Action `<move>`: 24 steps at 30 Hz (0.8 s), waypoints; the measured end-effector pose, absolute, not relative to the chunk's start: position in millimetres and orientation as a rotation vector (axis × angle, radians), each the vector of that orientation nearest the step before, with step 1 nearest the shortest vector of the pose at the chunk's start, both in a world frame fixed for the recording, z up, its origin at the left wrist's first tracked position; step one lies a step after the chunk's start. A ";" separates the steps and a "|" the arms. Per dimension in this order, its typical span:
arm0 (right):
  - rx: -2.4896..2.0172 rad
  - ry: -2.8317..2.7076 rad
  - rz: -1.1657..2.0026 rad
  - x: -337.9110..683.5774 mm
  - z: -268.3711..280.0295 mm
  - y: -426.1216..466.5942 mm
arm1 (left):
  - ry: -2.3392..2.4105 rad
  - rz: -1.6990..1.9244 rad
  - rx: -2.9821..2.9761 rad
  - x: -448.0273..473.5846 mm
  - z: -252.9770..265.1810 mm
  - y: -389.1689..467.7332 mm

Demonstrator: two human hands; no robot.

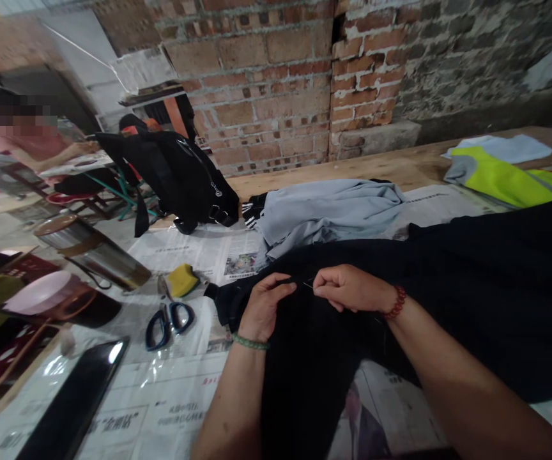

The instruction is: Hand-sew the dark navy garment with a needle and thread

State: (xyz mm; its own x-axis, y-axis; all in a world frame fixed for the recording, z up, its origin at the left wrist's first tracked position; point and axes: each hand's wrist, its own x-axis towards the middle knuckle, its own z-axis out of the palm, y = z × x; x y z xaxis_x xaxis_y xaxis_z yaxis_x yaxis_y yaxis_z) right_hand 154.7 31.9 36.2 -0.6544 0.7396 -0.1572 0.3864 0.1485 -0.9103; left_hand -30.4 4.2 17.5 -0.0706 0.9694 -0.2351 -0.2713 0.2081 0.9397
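Note:
A large dark navy garment (pixel 472 287) lies spread over newspaper (pixel 180 383) in front of me. My left hand (pixel 262 306), with a green bead bracelet at the wrist, pinches a fold of this cloth between thumb and fingers. Just to its right, my right hand (pixel 347 287) grips a thin, light-coloured needle (pixel 307 285) between thumb and forefinger. The needle points toward the left thumb, close over the dark cloth; whether its tip is in the fabric I cannot tell. Left of my left hand lie scissors (pixel 150 345) with dark blue handles.
Beside the scissors is a yellow sponge-like piece (pixel 183 280). A steel thermos (pixel 94 252), a dark mug with a pink lid (pixel 41 292) and a phone (pixel 75 402) are on the left. Behind are a black backpack (pixel 170 172), grey clothing (pixel 328 207) and a neon vest (pixel 501 176). A person sits far left.

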 end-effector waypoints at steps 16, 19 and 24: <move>-1.153 -2.036 1.497 143.9 28.1 32.6 | 1.263 1.209 1.045 -26.8 17.1 3.4; -1.156 -2.008 1.510 141.9 28.8 31.8 | 1.285 1.206 1.072 -27.3 17.0 4.2; -1.161 -1.994 1.469 136.2 29.1 29.8 | 1.315 1.183 1.103 -28.4 17.6 4.0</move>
State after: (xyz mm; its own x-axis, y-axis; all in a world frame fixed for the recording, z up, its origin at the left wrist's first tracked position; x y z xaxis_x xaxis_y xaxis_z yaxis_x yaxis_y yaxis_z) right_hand 136.2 29.8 29.1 -0.5730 0.8059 -0.1490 0.3809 0.1009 -0.9191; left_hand -28.4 4.0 17.6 -0.0739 0.9921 -0.1014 0.0033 0.1019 0.9948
